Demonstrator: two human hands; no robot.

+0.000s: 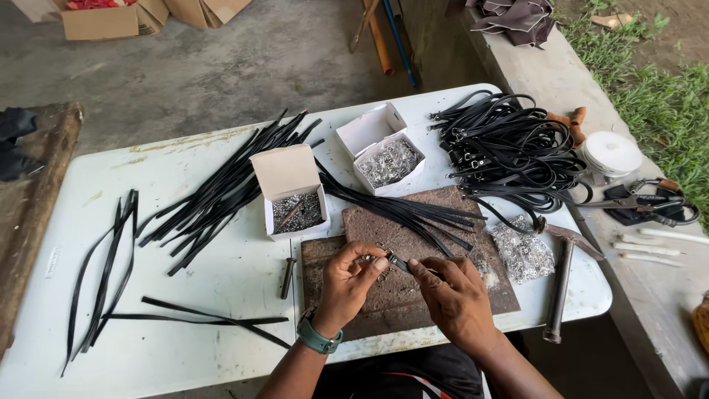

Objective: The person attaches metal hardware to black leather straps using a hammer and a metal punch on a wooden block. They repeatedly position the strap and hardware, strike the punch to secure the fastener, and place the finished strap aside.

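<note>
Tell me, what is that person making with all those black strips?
I cannot tell what it becomes. A person's left hand and right hand pinch the end of a thin black strip and a small metal piece over a rusty metal plate. Two open boxes of metal fittings, loose strips and a hammer lie around.

bare forearms, a green wristwatch (319,338) on the left wrist, dark clothing
</note>
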